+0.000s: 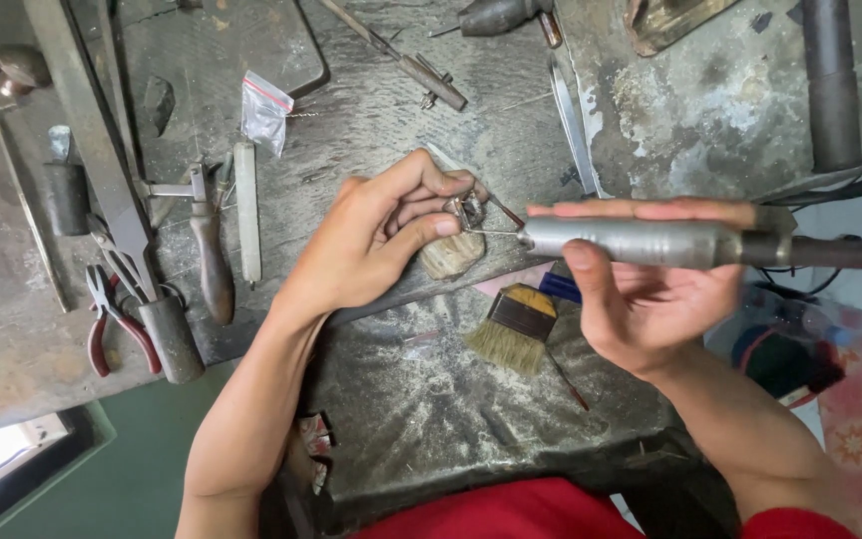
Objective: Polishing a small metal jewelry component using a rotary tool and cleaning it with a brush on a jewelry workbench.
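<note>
The right hand [641, 299] is closed around a grey metal handpiece [631, 242], which lies level, long axis left to right, its thin bit pointing left at a small metal ring [466, 210]. The left hand [381, 240] pinches that ring between thumb and fingertips over a worn wooden peg [451, 255]. Below lie a brush [511, 329] and the scuffed grey bench [431, 399]; red-handled pliers [112, 319] rest far left.

1. The small metal piece [466, 210] sits at the centre, on the wooden peg [454, 252].
2. The left hand [376, 240] lies at 9 o'clock of it, pinching it.
3. The rotary handpiece [641, 242] lies at 3 o'clock, in the right hand [650, 299].
4. The brush [513, 327] lies at 5 o'clock on the bench [421, 399].
5. The pliers [112, 319] lie far out at 8 o'clock.
6. The plastic bag [266, 110] lies at 10 o'clock.
</note>
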